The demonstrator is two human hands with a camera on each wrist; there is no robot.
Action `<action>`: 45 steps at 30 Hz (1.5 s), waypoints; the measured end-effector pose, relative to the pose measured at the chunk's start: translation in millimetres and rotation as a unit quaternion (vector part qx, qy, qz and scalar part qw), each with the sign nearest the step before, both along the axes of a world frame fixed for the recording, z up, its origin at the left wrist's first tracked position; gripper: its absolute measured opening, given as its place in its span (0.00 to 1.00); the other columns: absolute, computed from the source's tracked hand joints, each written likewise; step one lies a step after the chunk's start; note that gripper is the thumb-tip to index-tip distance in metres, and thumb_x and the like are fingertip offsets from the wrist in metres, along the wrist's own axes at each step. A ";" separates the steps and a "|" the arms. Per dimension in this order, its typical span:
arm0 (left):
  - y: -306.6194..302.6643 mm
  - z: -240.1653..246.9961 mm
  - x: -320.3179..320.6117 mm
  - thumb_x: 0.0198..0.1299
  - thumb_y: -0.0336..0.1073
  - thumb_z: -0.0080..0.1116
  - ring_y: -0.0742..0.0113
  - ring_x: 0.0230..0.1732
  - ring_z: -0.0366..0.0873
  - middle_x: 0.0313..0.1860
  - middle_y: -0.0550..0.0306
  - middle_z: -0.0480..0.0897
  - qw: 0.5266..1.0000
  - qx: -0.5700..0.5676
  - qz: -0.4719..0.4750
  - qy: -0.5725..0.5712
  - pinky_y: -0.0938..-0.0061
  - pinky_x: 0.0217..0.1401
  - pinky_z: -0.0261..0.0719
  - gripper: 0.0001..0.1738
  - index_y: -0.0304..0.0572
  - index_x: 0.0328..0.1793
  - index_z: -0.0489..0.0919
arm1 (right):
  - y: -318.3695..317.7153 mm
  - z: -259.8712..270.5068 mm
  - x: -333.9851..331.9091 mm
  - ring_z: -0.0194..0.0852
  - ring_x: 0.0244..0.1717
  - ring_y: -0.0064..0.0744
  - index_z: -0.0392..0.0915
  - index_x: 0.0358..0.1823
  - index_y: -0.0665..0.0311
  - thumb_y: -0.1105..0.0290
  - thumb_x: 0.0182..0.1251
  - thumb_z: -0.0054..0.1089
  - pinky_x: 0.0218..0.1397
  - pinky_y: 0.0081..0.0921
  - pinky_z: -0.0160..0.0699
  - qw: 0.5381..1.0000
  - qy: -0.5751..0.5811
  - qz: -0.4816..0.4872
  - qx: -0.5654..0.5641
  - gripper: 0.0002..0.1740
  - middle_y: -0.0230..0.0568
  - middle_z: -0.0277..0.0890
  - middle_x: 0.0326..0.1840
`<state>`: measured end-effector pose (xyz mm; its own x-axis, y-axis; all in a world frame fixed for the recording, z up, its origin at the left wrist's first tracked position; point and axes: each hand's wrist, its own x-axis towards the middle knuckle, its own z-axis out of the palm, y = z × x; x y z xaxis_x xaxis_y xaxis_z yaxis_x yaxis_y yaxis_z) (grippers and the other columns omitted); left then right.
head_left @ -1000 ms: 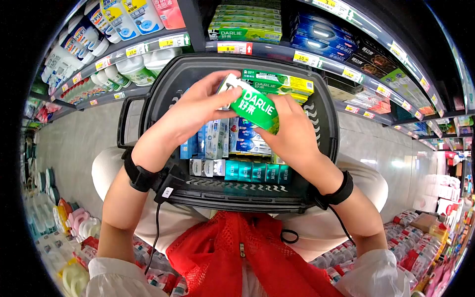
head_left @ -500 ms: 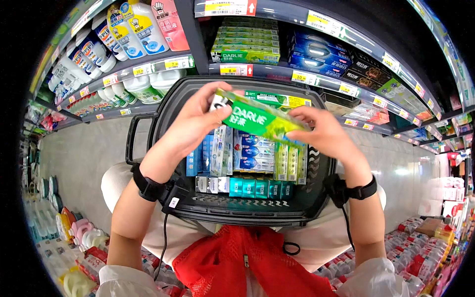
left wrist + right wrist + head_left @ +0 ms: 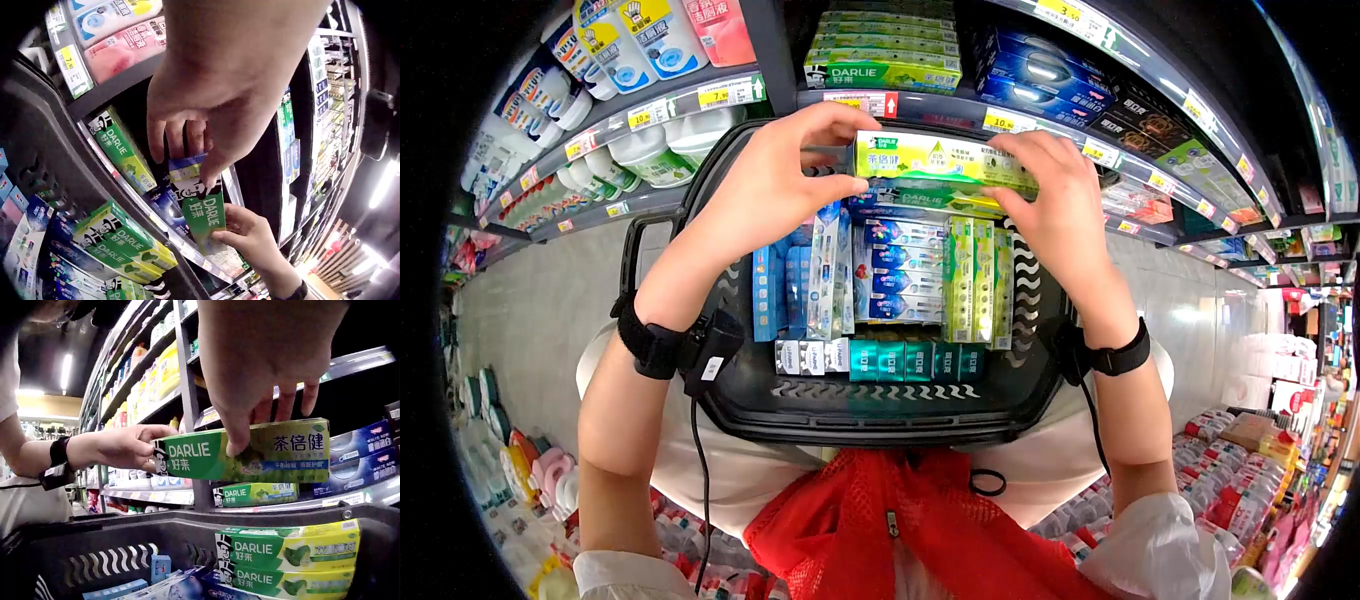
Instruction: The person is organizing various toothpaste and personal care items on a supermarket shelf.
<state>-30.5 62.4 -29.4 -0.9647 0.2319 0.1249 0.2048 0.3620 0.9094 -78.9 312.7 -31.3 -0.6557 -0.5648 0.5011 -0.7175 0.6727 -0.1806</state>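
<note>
A green and yellow Darlie toothpaste box (image 3: 930,160) is held level above the far side of a black shopping basket (image 3: 740,420). My left hand (image 3: 785,185) pinches its left end between thumb and fingers. At the other end my right hand (image 3: 1060,205) grips it, thumb in front and fingers behind. The right wrist view shows the box's green Darlie face (image 3: 187,462). Below it, stacked green and yellow Darlie boxes (image 3: 287,550) lie in the basket. Blue and white toothpaste boxes (image 3: 905,270), upright yellow-green boxes (image 3: 975,280) and teal boxes (image 3: 910,360) fill the basket's middle.
Just beyond the basket, a shelf holds a stack of Darlie boxes (image 3: 882,75) and blue boxes (image 3: 1040,85). Cleaner bottles (image 3: 655,40) stand on the left shelf. The basket handle (image 3: 640,265) juts out left. Packed bottles (image 3: 1220,490) lie behind on the right.
The box has turned from its tilted green Darlie face to a level yellow-green side, and has moved up toward the basket's far rim. My right hand has shifted its grip to the right end.
</note>
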 end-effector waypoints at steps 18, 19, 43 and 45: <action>-29.5 26.9 5.6 0.63 0.42 0.47 0.68 0.51 0.74 0.51 0.53 0.76 0.988 0.080 0.111 0.067 0.74 0.54 0.68 0.20 0.40 0.58 0.67 | -22.1 -18.3 16.4 0.66 0.43 0.44 0.71 0.46 0.62 0.76 0.43 0.62 0.45 0.36 0.66 1.000 0.008 0.018 0.003 0.24 0.39 0.69 0.42; -33.5 36.8 10.7 0.63 0.46 0.45 0.66 0.51 0.74 0.51 0.53 0.76 0.977 0.123 0.168 0.042 0.73 0.54 0.68 0.23 0.40 0.59 0.67 | -27.0 -11.6 11.3 0.66 0.43 0.44 0.71 0.46 0.62 0.76 0.43 0.62 0.45 0.36 0.66 1.000 0.016 0.019 0.003 0.24 0.39 0.69 0.42; -78.7 46.7 0.5 0.63 0.46 0.43 0.64 0.48 0.74 0.48 0.49 0.77 0.931 0.319 0.170 -0.051 0.74 0.50 0.69 0.25 0.33 0.58 0.65 | -161.7 -14.0 -242.4 0.67 0.54 0.48 0.67 0.56 0.59 0.65 0.56 0.55 0.54 0.38 0.69 0.967 0.042 -0.228 0.107 0.25 0.51 0.68 0.54; -77.0 46.4 0.0 0.63 0.46 0.42 0.65 0.47 0.75 0.48 0.49 0.77 0.931 0.318 0.168 -0.066 0.74 0.50 0.70 0.25 0.33 0.59 0.65 | -159.9 -14.2 -250.2 0.67 0.54 0.48 0.67 0.56 0.59 0.65 0.56 0.55 0.55 0.38 0.69 0.967 0.046 -0.228 0.102 0.25 0.51 0.68 0.54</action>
